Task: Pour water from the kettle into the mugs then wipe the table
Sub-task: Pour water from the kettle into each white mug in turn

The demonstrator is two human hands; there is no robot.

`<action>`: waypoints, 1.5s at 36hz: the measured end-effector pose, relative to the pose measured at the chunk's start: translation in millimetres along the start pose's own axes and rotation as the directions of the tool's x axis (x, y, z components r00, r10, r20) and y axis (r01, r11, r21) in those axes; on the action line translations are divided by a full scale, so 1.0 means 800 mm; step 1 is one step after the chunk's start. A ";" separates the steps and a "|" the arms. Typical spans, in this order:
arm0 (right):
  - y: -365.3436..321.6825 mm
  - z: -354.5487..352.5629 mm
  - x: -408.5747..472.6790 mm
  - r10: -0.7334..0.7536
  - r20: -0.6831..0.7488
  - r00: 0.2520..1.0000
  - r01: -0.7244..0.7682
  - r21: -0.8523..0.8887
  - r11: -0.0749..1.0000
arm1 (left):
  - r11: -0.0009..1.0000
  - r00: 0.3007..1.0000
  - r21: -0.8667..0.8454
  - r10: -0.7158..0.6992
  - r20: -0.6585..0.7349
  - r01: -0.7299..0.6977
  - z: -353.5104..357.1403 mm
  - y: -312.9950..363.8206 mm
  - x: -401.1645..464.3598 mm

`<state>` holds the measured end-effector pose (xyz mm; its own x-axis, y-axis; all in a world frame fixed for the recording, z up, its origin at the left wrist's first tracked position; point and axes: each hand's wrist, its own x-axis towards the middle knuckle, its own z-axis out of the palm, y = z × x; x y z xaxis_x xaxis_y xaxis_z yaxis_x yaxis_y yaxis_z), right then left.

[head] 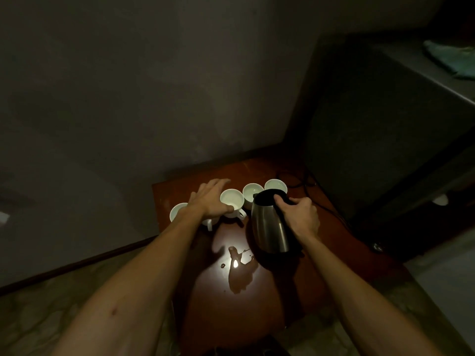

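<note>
- On the dark table (334,253), a spilled puddle (240,273) gleams, awaiting the wipe.
- Kettle (267,227) stands tilted beside four white mugs (232,199); right hand (300,214) has its fingers wrapped round the handle.
- Left hand (210,199) rests flat, fingers straight, thumb touching a mug.
- Risk: dim light, crowded rims; a hasty pour could miss and spill more.

Dim room, small wooden table (303,286) with four white mugs (232,201) in a row. Right hand (299,214) gripping the steel kettle (268,227) by its handle, left hand (209,199) flat across the mugs. Water puddle (240,271) mid-table.
</note>
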<state>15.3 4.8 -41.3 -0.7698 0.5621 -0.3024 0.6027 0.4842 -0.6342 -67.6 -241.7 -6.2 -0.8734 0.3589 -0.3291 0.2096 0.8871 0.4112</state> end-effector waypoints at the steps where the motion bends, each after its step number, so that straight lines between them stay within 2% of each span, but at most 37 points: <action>1: -0.001 -0.001 -0.001 0.000 0.002 1.000 0.000 -0.005 1.000 | 1.000 1.000 -0.002 -0.001 0.000 0.001 0.000 0.000 0.000; 14: -0.001 0.002 -0.006 0.006 -0.028 1.000 -0.006 0.010 1.000 | 1.000 1.000 0.005 0.008 -0.008 -0.008 0.002 -0.001 -0.003; 21: 0.003 0.006 -0.002 -0.001 -0.034 0.999 0.001 -0.004 1.000 | 0.995 0.999 0.092 0.032 0.004 -0.032 0.000 -0.004 0.000; 42: 0.003 0.007 0.000 -0.006 -0.067 0.998 0.003 -0.047 0.999 | 0.999 1.000 0.049 0.024 0.004 -0.024 0.002 -0.005 -0.007; 54: 0.004 0.007 0.004 0.005 -0.040 0.999 -0.006 -0.030 1.000 | 1.000 1.000 0.013 0.021 0.003 -0.021 0.005 -0.005 -0.011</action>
<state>13.6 4.2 -48.3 -0.7578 0.5909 -0.2768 0.6135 0.5007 -0.6107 -58.8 -246.8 -8.5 -0.8675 0.3784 -0.3230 0.2336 0.8830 0.4071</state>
